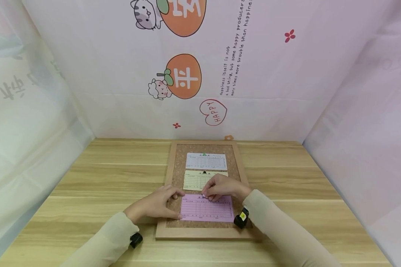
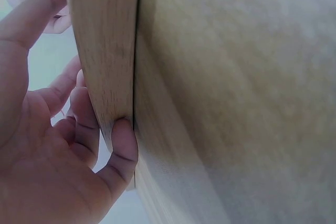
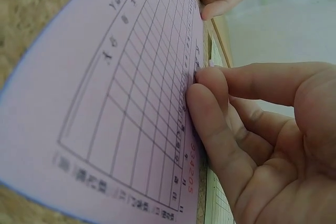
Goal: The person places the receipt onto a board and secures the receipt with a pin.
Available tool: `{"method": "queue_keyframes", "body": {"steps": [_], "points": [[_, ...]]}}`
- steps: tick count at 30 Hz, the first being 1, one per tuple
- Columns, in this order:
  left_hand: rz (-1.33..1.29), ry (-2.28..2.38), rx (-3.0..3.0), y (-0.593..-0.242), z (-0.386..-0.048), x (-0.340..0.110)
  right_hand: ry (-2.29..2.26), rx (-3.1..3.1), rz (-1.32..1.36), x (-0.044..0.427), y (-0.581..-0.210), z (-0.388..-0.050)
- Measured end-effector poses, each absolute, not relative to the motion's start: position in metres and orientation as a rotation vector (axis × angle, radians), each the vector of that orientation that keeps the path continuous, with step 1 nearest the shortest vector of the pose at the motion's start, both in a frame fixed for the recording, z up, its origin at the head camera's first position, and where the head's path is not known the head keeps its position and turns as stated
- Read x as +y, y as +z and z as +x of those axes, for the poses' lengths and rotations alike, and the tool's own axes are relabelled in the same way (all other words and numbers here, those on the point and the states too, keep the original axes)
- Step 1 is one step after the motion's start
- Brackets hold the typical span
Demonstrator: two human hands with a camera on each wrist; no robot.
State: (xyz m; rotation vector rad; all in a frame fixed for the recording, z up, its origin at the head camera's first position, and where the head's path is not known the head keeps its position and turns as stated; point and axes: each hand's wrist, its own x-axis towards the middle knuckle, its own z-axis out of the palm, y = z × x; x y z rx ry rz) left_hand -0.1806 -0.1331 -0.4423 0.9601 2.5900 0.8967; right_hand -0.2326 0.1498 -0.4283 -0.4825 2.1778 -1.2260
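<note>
A pink printed slip [image 1: 207, 209] lies on the lower part of a wood-framed corkboard [image 1: 173, 225]. My right hand [image 1: 222, 186] pinches a small pale push pin [image 3: 211, 63] between thumb and index finger at the slip's top edge; the fingers hide most of the pin. At the slip's left side, my left hand [image 1: 157, 203] rests with its thumb at the lower corner and index finger at the upper corner. In the left wrist view, another finger of the left hand touches the side of the wooden frame [image 2: 107, 51].
Higher on the board, a yellow slip [image 1: 191, 180] carries a black pin [image 1: 204, 172], and a white slip [image 1: 205, 162] carries a green pin [image 1: 204, 154]. The board lies on a wooden table [image 1: 120, 163], with printed cloth [image 1: 260, 115] behind it.
</note>
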Motion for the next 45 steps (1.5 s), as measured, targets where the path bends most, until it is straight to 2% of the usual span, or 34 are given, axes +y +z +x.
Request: {"method": "queue_keyframes", "body": {"steps": [45], "points": [[0.969,0.91,2.595,-0.4437,-0.1811,-0.1342,-1.038,2.377,-0.561,0.1447,-0.4253,-0.2242]]}}
